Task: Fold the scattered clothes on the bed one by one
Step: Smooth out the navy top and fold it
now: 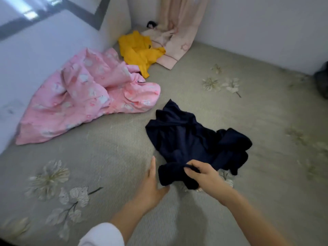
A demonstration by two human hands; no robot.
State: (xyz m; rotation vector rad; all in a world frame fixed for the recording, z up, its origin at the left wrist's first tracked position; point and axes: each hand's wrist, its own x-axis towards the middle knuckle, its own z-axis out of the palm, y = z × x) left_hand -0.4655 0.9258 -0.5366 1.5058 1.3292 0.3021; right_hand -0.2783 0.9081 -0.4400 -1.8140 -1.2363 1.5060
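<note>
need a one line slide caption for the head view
Right hand pinches the crumpled navy garment on the bed, left hand open beside it; pink garment and yellow garment lie unfolded behind.

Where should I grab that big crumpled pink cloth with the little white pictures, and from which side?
Probably its loose end on the right, reaching in from the open grey bedsheet side. The crumpled pink printed garment bunches up there in a thick fold, while its left edge lies against the white wall. The right hand is pinching the dark navy garment; the left hand is open.
</note>
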